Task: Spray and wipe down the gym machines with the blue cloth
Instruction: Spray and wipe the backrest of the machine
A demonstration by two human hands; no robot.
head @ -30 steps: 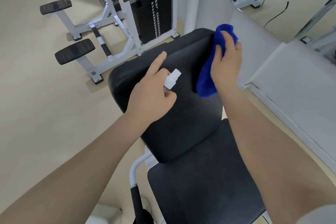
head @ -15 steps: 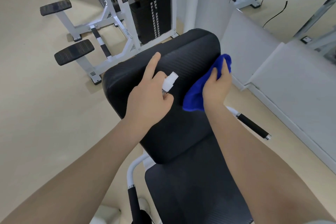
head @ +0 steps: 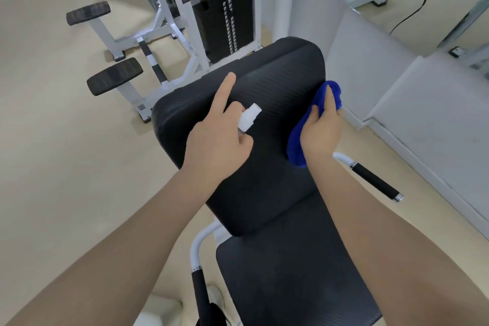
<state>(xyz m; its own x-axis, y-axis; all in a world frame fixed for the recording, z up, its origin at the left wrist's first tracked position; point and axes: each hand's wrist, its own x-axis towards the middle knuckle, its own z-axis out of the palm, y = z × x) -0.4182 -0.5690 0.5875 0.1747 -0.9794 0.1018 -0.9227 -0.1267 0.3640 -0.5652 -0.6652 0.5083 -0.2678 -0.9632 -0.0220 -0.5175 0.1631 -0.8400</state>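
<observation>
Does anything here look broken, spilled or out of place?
Nothing stands out. The left hand holds a white spray bottle, the right hand presses the blue cloth against the black back pad, which looks intact and dry.

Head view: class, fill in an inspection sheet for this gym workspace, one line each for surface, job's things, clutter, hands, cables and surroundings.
Surface: black back pad above black seat pad.
Job's things: blue cloth against the back pad's right edge; white spray bottle over the pad.
Clutter: nothing seen.
Hands: left hand grips the bottle, forefinger straight; right hand grips the cloth.
Cables: black cable on floor, far right.
Surroundings: weight stack, two black foot pads, black-grip handle, beige floor.
</observation>
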